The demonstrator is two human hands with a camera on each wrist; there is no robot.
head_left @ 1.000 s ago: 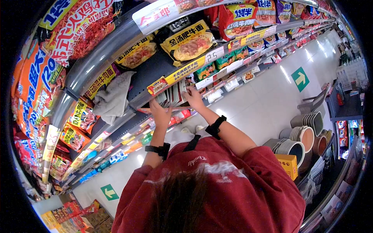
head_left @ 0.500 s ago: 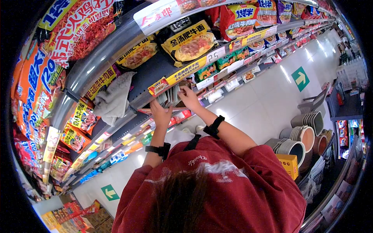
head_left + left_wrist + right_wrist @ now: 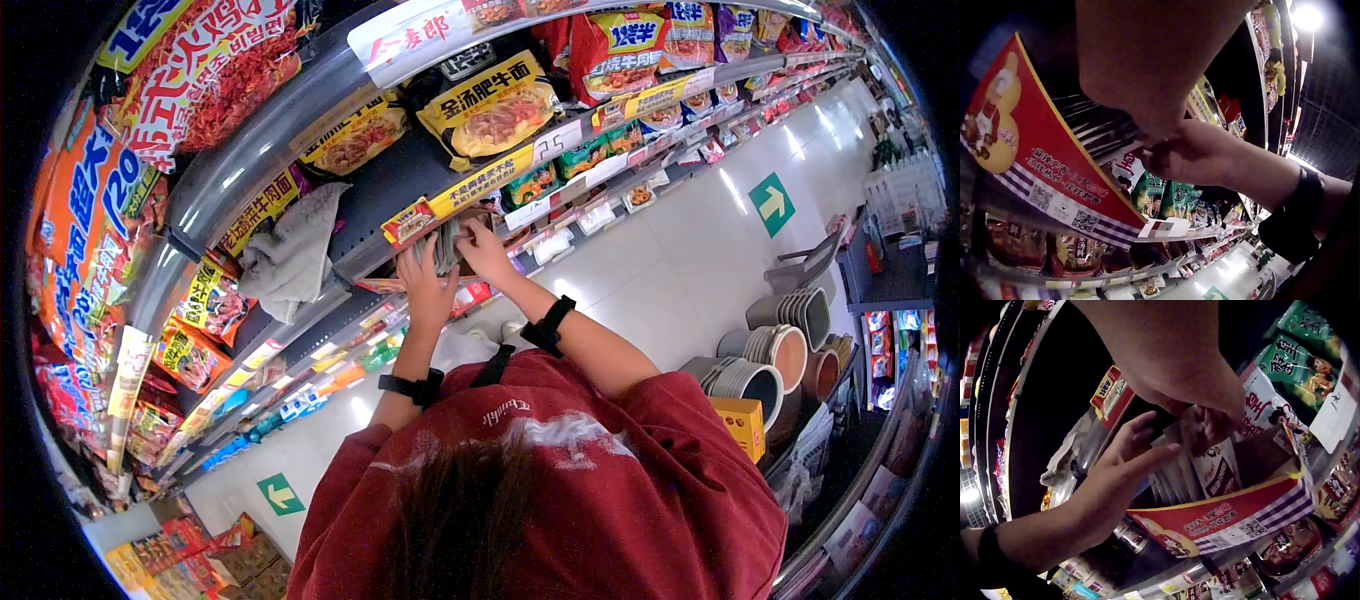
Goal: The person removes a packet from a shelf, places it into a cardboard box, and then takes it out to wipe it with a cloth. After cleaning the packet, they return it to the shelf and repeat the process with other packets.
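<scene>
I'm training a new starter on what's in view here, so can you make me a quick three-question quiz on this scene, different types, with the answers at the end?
1. True or false: the left hand and the right hand are both at the red-fronted carton of packets.

2. Multiple choice: by the shelf, where is the grey cloth?
A. Inside the carton
B. Draped over the shelf edge
C. Under the right hand

3. Fill in the blank: the arrow sign on the floor shows a white arrow on a ____ background.

Key: 1. True. 2. B. 3. Green.
</scene>
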